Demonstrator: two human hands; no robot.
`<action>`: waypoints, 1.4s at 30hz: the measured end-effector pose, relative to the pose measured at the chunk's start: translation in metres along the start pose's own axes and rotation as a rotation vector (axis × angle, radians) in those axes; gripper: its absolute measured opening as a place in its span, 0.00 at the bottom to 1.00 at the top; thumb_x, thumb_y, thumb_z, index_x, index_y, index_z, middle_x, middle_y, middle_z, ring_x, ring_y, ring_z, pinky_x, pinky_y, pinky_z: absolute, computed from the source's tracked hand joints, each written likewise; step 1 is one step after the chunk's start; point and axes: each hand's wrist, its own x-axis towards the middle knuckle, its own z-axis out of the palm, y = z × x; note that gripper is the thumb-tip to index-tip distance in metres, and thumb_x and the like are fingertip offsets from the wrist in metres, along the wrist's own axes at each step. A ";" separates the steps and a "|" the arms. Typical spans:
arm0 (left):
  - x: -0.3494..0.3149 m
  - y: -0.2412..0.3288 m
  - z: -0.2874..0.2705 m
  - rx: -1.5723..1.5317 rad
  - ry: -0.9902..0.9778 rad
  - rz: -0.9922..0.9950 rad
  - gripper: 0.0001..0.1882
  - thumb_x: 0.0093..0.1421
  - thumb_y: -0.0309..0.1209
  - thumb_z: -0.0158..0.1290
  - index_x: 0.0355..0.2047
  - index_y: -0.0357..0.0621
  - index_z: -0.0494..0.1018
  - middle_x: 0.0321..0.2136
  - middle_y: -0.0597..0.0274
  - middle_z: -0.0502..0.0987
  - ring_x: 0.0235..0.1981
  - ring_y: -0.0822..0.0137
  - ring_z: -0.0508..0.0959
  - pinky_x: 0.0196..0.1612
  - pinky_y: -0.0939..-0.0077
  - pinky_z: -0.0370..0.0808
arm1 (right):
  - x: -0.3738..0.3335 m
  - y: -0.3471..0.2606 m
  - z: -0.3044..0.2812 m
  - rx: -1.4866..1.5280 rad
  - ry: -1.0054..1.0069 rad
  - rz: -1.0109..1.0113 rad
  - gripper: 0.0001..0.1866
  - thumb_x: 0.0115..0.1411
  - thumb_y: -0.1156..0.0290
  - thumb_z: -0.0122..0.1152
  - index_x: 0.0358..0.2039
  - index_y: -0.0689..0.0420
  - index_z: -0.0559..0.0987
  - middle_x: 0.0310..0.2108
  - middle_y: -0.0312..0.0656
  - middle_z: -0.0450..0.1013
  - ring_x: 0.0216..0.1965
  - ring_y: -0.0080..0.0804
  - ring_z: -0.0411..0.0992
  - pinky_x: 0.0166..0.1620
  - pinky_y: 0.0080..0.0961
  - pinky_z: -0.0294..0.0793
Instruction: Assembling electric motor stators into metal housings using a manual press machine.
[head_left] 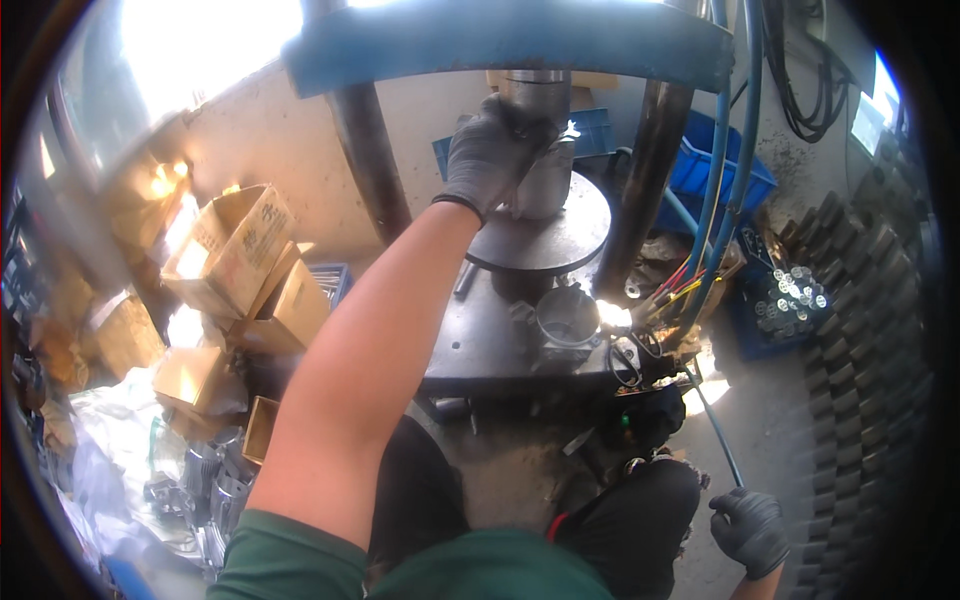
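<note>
My left hand [495, 155], in a dark grey glove, reaches far forward to a hydraulic press. Its fingers close around the upper part of a grey metal cylinder [547, 190], just under the press ram [537, 92]; the fingertips are partly hidden. The cylinder stands upright on a round steel plate [590, 228]. Low on the right, my gloved right hand [750, 530] is closed around the end of a long thin lever [716, 425], which slopes up toward the press table [470, 345]. An open metal ring-shaped cup [568, 318] sits on that table's front right.
Cardboard boxes [235, 250] stack up on the left, above bagged metal parts [200, 485]. Blue hoses [745, 120] run down right of the press. Behind them stands a blue crate [715, 165]. Rows of stacked metal parts [850, 400] line the right side.
</note>
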 end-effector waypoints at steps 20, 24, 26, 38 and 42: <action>0.006 -0.006 0.010 0.820 -0.136 0.386 0.31 0.58 0.31 0.68 0.60 0.37 0.72 0.49 0.40 0.75 0.47 0.47 0.85 0.43 0.63 0.86 | 0.011 0.016 -0.017 -0.112 -0.033 0.001 0.13 0.57 0.67 0.61 0.39 0.50 0.89 0.35 0.44 0.85 0.36 0.49 0.83 0.43 0.44 0.84; -0.035 0.017 0.013 0.273 0.319 0.221 0.41 0.61 0.40 0.71 0.69 0.39 0.63 0.57 0.43 0.74 0.56 0.47 0.81 0.58 0.59 0.82 | 0.009 0.017 -0.015 -0.025 0.121 -0.027 0.13 0.59 0.64 0.60 0.40 0.49 0.89 0.36 0.44 0.85 0.35 0.49 0.83 0.43 0.44 0.83; -0.044 0.007 0.019 0.029 0.276 0.148 0.46 0.60 0.42 0.72 0.70 0.40 0.60 0.59 0.43 0.72 0.58 0.48 0.78 0.59 0.59 0.81 | 0.006 0.017 -0.011 -0.070 -0.022 -0.043 0.13 0.58 0.66 0.62 0.41 0.50 0.89 0.35 0.45 0.84 0.35 0.49 0.83 0.43 0.44 0.83; -0.044 -0.033 0.064 -0.870 0.134 -0.115 0.51 0.57 0.48 0.76 0.70 0.44 0.57 0.58 0.53 0.72 0.58 0.61 0.77 0.59 0.65 0.79 | 0.149 0.039 -0.095 0.008 1.005 -0.215 0.14 0.60 0.80 0.65 0.47 0.65 0.79 0.40 0.55 0.79 0.41 0.55 0.80 0.45 0.44 0.80; -0.046 -0.036 0.058 -0.805 0.150 -0.150 0.49 0.58 0.46 0.77 0.68 0.44 0.58 0.57 0.54 0.74 0.56 0.61 0.78 0.57 0.65 0.80 | 0.196 0.027 -0.109 0.230 1.034 -0.199 0.13 0.62 0.79 0.63 0.48 0.64 0.79 0.40 0.54 0.79 0.39 0.54 0.81 0.45 0.43 0.80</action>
